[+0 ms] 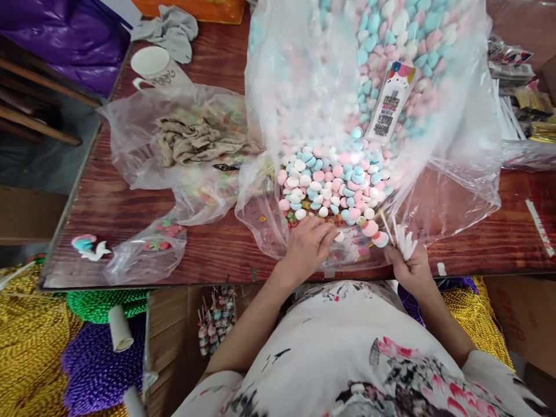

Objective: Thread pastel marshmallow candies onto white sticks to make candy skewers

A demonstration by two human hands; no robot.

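Left hand (309, 243): laid fingers-down among pastel candies (334, 185) inside clear bag (456, 174). Right hand (410, 263): white sticks (402, 237) are pinched in a bunch. Worktop (226, 249): wood-grained.

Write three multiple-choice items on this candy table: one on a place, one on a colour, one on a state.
1. Where does the white mug stand?
A. far left of the table, beside the grey cloth
B. inside the big candy bag
C. on the floor

2. What colours are the candies in the big clear bag?
A. red and black
B. pink, blue and white
C. all green

3. What does the right hand hold?
A. nothing
B. a pair of scissors
C. a bunch of white sticks

Answers: 1 A, the mug sits at the far left corner next to the cloth. 2 B, pastel pieces fill the bag. 3 C, sticks fan out from its fingers, while the left hand rests at the bag's mouth.
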